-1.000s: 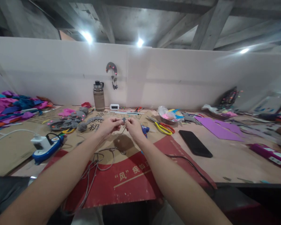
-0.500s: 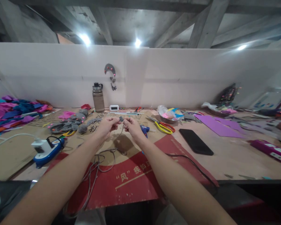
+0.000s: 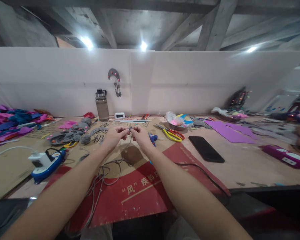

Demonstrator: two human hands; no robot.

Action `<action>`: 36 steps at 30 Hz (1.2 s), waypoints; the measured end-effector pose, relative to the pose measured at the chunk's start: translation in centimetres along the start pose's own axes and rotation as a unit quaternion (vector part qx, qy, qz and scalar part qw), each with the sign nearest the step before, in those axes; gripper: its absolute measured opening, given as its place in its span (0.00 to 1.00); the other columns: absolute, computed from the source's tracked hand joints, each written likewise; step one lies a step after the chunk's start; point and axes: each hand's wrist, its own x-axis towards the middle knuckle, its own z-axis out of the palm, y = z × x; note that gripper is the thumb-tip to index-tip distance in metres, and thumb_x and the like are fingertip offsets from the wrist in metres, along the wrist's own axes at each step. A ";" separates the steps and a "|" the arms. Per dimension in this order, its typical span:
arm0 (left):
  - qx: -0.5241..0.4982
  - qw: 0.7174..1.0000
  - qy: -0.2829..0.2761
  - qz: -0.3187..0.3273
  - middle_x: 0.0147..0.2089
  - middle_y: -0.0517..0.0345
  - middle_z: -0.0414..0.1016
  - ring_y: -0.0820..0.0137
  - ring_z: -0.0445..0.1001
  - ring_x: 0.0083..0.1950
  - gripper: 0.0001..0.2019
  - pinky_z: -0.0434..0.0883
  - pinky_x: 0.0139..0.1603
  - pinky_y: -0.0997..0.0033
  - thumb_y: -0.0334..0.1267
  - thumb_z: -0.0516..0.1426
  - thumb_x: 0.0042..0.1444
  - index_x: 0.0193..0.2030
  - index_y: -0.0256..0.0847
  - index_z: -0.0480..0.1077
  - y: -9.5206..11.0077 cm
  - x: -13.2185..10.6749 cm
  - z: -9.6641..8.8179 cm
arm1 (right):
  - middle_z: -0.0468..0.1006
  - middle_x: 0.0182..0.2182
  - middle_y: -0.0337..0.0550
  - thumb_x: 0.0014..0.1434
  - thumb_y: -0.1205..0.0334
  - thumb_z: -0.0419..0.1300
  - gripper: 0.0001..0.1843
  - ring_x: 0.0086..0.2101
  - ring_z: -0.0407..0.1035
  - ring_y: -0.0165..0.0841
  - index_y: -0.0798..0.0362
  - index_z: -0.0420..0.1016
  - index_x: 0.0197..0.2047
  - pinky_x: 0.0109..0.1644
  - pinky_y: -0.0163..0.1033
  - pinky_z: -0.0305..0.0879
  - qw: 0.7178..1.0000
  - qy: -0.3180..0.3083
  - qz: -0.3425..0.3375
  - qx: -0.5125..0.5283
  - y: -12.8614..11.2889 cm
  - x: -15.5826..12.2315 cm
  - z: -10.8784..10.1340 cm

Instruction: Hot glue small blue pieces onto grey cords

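**Small grey piece pinched between 2 hands**

The left hand (image 3: 114, 136) and right hand (image 3: 140, 136) meet fingertip to fingertip above the worktop (image 3: 240, 166). Each grip is pressed onto a small grey piece (image 3: 130, 128) that sits between them, equally near to both. A grey cord (image 3: 98, 181) trails down and left onto the cardboard. The fingers hide most of the piece, and its long axis cannot be made out.

I have both arms stretched forward, bare forearms converging toward the middle. My left hand (image 3: 114, 135) and right hand (image 3: 140, 135) meet almost fingertip to fingertip, each with thumb and forefinger pinched tight and the other fingers curled in. My wrists sit level, with the knuckles turned up.
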 end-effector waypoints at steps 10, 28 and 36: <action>-0.204 0.973 0.020 -0.109 0.26 0.57 0.72 0.81 0.63 0.23 0.10 0.65 0.26 0.78 0.37 0.64 0.42 0.29 0.33 0.73 -0.2 0.6 -0.6 | 0.70 0.24 0.33 0.45 0.59 0.61 0.13 0.21 0.62 0.22 0.54 0.65 0.34 0.28 0.33 0.62 0.989 -0.082 0.027 0.122 -0.6 -0.3 0.4; -0.183 0.980 0.046 -0.058 0.27 0.58 0.72 0.81 0.62 0.22 0.12 0.61 0.24 0.77 0.42 0.64 0.43 0.28 0.35 0.72 -0.5 0.5 -0.6 | 0.60 0.16 0.28 0.52 0.59 0.55 0.07 0.14 0.51 0.20 0.53 0.66 0.32 0.17 0.29 0.50 0.994 0.016 0.026 0.101 -1.2 -0.3 -0.6; -0.193 0.978 0.038 -0.073 0.27 0.58 0.72 0.81 0.62 0.22 0.12 0.63 0.24 0.79 0.42 0.64 0.43 0.28 0.34 0.71 -0.2 0.3 -0.4 | 0.60 0.16 0.31 0.56 0.53 0.50 0.13 0.14 0.50 0.22 0.53 0.65 0.28 0.16 0.30 0.48 0.998 0.002 0.021 0.053 -0.6 -0.1 -0.4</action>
